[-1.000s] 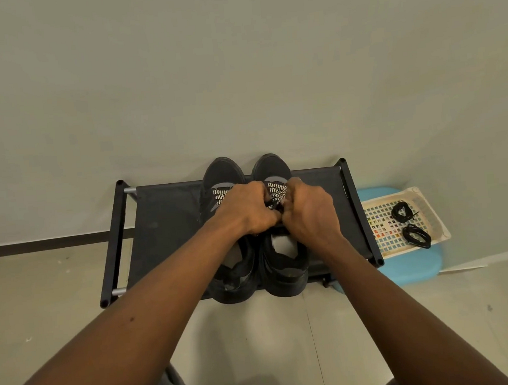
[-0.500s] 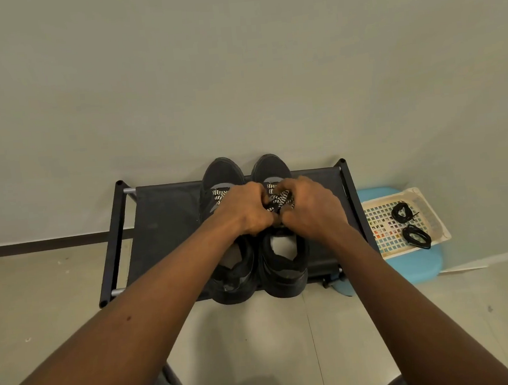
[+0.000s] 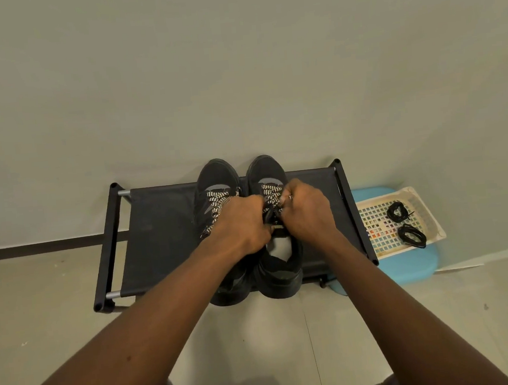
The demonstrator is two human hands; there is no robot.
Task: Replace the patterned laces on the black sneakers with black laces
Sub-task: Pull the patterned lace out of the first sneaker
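Note:
Two black sneakers stand side by side on a black rack [image 3: 161, 231], toes toward the wall. The left sneaker [image 3: 216, 177] and the right sneaker [image 3: 267, 169] both carry black-and-white patterned laces [image 3: 269, 191]. My left hand [image 3: 240, 224] and my right hand [image 3: 305, 212] meet over the right sneaker's upper lacing, fingers curled and pinching its patterned lace. The knot area is hidden under my fingers. Two coiled black laces [image 3: 397, 212] lie in a basket at the right.
The cream plastic basket [image 3: 371, 212] sits on a blue stool [image 3: 406, 266] just right of the rack. A plain wall rises right behind the rack. Pale tiled floor [image 3: 41, 303] lies around and in front of it.
My hands have drawn slightly apart over the right sneaker. The right hand has shifted a little right and up, showing more of the patterned lace between them.

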